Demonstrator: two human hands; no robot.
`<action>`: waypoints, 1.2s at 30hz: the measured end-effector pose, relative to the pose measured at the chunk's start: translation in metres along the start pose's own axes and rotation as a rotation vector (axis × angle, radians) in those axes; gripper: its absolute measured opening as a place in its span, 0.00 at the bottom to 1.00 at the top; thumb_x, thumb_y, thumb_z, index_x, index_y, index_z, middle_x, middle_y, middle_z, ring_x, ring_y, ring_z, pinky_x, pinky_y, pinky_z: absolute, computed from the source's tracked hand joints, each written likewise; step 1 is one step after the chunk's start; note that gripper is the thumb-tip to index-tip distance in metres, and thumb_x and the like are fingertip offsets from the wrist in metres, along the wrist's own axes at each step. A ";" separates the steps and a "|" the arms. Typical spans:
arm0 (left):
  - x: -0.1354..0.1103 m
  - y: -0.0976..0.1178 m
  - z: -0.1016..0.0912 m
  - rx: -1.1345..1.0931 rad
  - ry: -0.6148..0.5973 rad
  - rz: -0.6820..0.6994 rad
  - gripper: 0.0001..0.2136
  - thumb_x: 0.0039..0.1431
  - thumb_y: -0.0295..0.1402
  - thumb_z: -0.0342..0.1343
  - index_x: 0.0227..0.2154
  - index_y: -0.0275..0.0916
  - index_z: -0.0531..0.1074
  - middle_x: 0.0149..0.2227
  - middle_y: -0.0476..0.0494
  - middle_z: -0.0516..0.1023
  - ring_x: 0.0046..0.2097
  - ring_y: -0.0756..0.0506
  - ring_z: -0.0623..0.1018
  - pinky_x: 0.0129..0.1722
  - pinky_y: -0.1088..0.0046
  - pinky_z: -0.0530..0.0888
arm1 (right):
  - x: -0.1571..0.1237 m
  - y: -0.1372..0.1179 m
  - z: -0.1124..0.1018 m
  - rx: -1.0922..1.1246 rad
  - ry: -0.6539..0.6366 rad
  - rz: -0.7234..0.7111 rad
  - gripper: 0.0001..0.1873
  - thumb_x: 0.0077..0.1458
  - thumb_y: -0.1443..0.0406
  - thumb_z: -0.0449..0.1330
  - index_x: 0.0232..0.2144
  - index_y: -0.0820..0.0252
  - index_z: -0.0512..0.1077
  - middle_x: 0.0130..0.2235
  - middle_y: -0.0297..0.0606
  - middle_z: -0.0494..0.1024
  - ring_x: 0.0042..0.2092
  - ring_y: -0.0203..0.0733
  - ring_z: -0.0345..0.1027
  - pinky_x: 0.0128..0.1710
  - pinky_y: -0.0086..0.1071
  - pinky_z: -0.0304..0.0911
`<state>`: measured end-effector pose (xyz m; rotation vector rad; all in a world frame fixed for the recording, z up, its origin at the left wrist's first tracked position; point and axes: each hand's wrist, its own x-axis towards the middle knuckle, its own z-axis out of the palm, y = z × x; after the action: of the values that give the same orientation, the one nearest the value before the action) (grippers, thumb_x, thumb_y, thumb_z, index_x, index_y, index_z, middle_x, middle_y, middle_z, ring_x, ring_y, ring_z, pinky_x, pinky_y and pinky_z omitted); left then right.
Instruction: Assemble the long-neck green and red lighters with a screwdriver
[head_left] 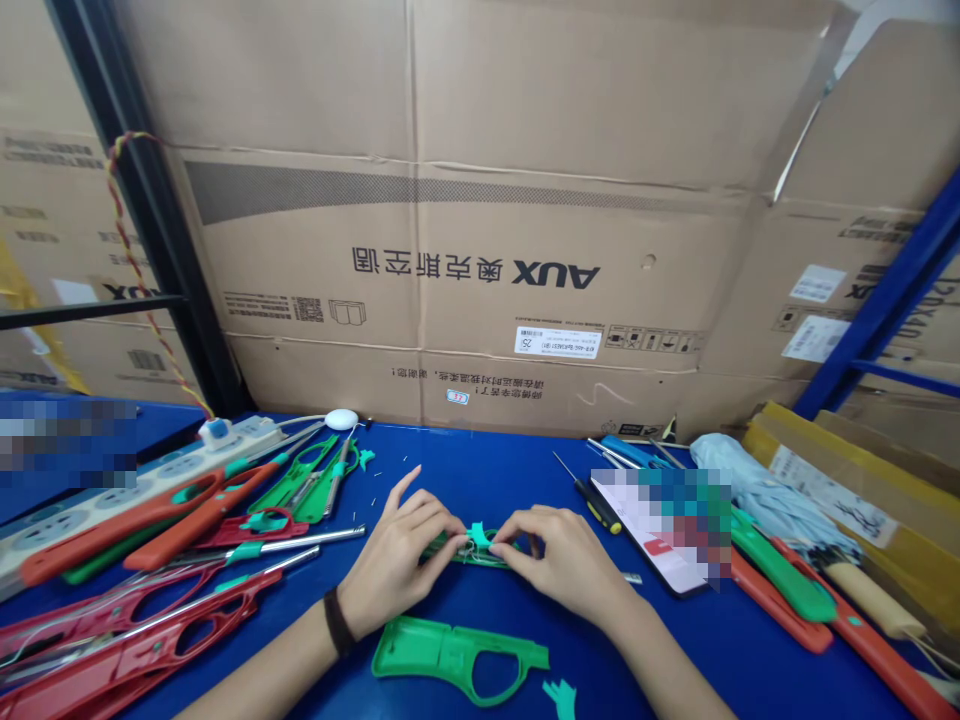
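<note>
Both my hands meet at the middle of the blue table. My left hand, with a black band on its wrist, pinches the left end of a green lighter half-shell that lies flat. My right hand pinches the same piece at its right, fingers closed near a small teal trigger part on top of it. A second green half-shell lies loose in front of my hands, and a small teal piece lies beside it.
Several red, orange and green long-nosed lighters are piled at the left by a white power strip. A phone, a screwdriver, a folded umbrella and more lighter bodies lie at the right. Cardboard boxes wall the back.
</note>
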<state>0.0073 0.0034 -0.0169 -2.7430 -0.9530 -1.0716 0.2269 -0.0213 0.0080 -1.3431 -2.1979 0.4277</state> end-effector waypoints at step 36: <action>-0.002 0.007 0.009 -0.145 -0.226 0.023 0.08 0.64 0.28 0.48 0.37 0.43 0.73 0.41 0.46 0.72 0.42 0.47 0.71 0.41 0.72 0.71 | -0.001 0.012 0.000 -0.125 -0.105 -0.046 0.06 0.53 0.69 0.58 0.28 0.54 0.74 0.31 0.33 0.78 0.39 0.42 0.71 0.47 0.35 0.60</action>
<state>0.0152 -0.0011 -0.0238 -3.0374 -0.8979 -0.8731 0.2353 -0.0168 0.0014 -1.3592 -2.3716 0.3559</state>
